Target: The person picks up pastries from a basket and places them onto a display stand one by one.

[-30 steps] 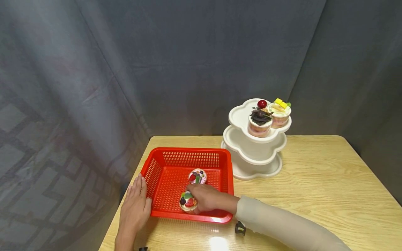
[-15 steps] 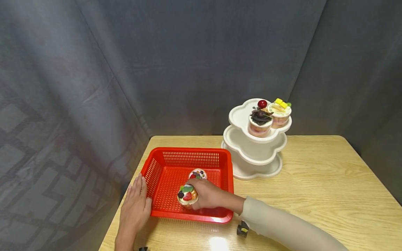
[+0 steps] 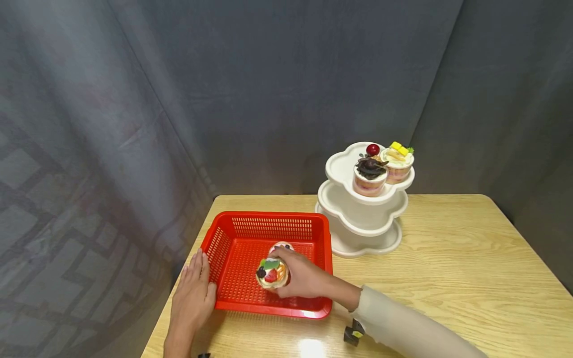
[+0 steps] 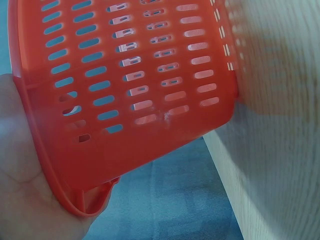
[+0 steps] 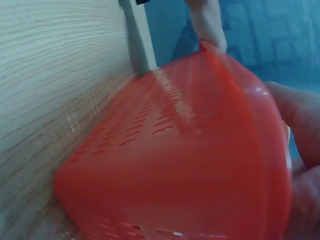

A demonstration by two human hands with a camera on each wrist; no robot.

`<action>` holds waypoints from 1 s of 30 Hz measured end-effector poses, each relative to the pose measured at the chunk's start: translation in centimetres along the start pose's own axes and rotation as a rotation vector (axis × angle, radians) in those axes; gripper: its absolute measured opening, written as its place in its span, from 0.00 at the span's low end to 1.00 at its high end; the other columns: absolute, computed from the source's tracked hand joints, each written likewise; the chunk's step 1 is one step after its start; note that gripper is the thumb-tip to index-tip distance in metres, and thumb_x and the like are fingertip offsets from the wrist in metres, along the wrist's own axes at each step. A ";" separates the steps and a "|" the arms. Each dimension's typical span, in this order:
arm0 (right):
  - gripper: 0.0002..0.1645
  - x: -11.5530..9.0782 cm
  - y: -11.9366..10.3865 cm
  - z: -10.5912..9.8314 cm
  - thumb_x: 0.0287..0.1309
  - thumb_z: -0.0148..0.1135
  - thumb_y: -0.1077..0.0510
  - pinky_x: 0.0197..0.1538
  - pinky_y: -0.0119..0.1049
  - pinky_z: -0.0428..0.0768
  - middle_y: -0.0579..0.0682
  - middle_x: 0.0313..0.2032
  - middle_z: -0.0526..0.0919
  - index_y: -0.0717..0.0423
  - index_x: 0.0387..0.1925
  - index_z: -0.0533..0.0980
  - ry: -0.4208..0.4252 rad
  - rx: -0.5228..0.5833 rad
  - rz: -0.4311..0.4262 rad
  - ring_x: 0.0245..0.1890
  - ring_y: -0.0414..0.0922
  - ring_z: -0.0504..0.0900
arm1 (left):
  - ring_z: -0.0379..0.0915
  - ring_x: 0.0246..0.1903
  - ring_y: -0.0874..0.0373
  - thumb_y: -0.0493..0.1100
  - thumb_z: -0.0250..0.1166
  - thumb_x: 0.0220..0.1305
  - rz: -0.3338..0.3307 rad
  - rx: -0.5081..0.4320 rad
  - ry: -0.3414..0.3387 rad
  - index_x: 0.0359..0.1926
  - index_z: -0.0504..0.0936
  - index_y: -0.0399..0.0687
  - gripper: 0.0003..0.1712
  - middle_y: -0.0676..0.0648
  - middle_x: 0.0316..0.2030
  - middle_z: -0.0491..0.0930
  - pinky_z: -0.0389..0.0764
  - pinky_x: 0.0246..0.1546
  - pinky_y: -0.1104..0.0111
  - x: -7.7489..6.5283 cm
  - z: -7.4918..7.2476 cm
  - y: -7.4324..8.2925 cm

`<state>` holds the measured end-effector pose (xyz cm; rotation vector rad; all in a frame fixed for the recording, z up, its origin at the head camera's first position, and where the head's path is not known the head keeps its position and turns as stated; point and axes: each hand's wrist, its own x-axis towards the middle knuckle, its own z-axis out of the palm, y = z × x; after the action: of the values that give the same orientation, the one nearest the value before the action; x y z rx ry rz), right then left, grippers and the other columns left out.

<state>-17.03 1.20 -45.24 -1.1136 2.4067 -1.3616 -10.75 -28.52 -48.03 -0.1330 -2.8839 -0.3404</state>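
My right hand (image 3: 302, 274) grips a small fruit-topped cake cup (image 3: 271, 276) over the red basket (image 3: 264, 311). Cream, a strawberry, a dark berry and a green slice show on top of it. Behind the fingers a second cake cup (image 3: 281, 245) stands in the basket, mostly covered by the hand. My left hand (image 3: 193, 293) rests with straight fingers along the basket's left rim. In the left wrist view the palm lies against the outside of the basket wall (image 4: 135, 145). The right wrist view shows fingers (image 5: 300, 120) beyond the basket's rim, the cup largely hidden.
A white three-tier stand (image 3: 342, 166) with scalloped trays is just behind and right of the basket. Its top tier bears a chocolate-topped cake cup (image 3: 369, 180) and a yellow-fruit cake cup (image 3: 398, 166). A black object (image 3: 352, 333) shows under the right sleeve. Grey curtain surrounds the wooden table (image 3: 470, 258).
The right hand has lifted the fruit-topped cake cup up from the basket floor and shifted it slightly away from me. The left hand and the basket have stayed put.
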 end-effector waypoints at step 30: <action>0.43 -4.3 -1.0 -6.8 0.37 0.80 0.67 0.43 0.35 0.84 0.47 0.45 0.83 0.51 0.59 0.73 0.427 -0.010 0.097 0.40 0.41 0.80 | 0.47 0.77 0.38 0.40 0.49 0.70 0.011 0.007 0.027 0.75 0.56 0.27 0.37 0.33 0.78 0.50 0.43 0.78 0.55 -0.1 -0.1 0.0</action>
<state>-16.66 8.31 -41.46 -0.7542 2.7095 -1.6984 -10.66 -28.51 -47.94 -0.1423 -2.8567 -0.3282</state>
